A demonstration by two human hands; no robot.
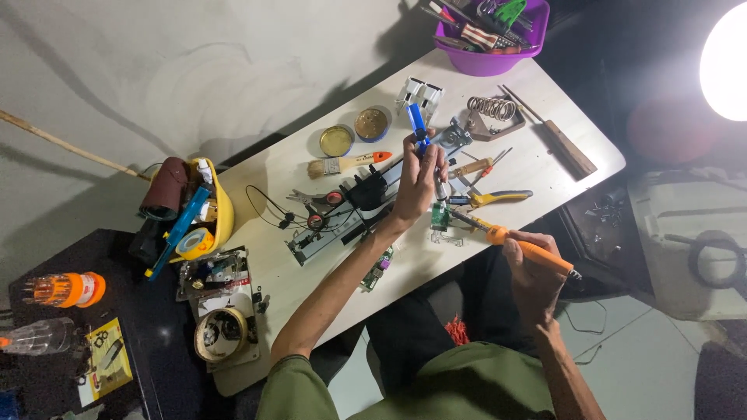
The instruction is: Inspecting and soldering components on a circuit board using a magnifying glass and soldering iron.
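A seated person in an olive shirt leans over a cluttered white bench (pixel 545 117), the right hand (pixel 533 268) closed around the orange grip of a soldering iron (pixel 513 241), held low like a pen so that its dark tip angles toward a small green circuit board (pixel 440 218) lying flat near the bench's front edge. Just beyond the board, the left hand (pixel 420 183) is clamped on a blue-handled tool (pixel 419 128) stood nearly upright, its lower end hidden behind the fingers, apparently steadying the work beside the iron's tip. Yellow-handled pliers (pixel 490 198) and a small screwdriver (pixel 476 166) lie within easy reach of both hands. Farther back sit a flat paintbrush (pixel 346 164), two open round tins (pixel 354 132) and a coiled-spring iron stand (pixel 492 109), while a purple bowl (pixel 490 58) crammed with hand tools occupies the far corner, clear of the working area.
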